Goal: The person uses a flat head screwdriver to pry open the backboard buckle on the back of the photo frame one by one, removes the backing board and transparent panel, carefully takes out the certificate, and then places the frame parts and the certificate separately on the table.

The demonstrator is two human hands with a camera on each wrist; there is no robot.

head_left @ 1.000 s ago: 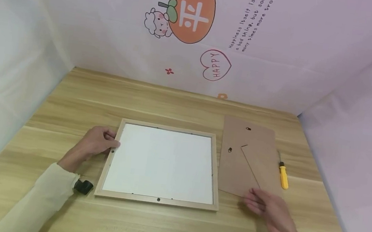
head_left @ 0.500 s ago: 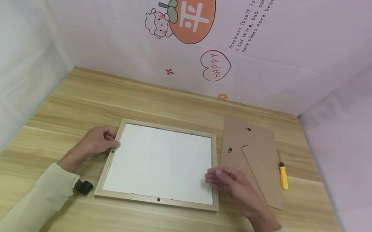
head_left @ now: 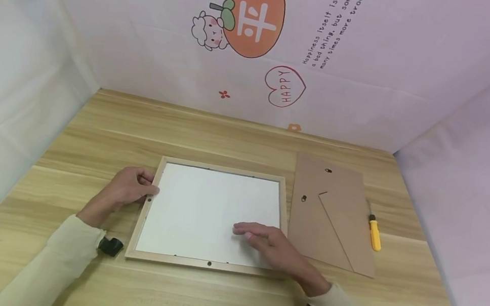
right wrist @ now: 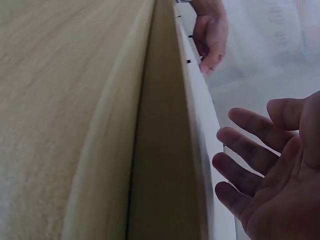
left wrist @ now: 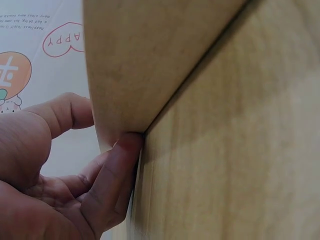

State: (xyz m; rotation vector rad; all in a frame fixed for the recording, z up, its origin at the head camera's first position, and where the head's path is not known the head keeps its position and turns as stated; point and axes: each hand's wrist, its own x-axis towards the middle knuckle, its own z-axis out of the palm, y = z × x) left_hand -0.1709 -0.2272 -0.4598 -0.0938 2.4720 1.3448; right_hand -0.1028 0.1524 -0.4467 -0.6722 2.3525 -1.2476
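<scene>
Both hands at the light wooden picture frame [head_left: 213, 215] lying flat mid-desk.

Behind the frame, I read "HAPPY" in a pink heart [head_left: 284, 87] on the backdrop; the slanted lines beside it are cut off at the top edge. My left hand [head_left: 129, 188] curls against the frame's left rail, thumb tip at its edge. My right hand [head_left: 269, 245] lies spread, fingers straight, over the white sheet's [head_left: 201, 209] lower right part; whether it touches I cannot tell. Right of the frame lie a brown backing board [head_left: 331, 212] and a yellow-handled screwdriver [head_left: 374, 233].
</scene>
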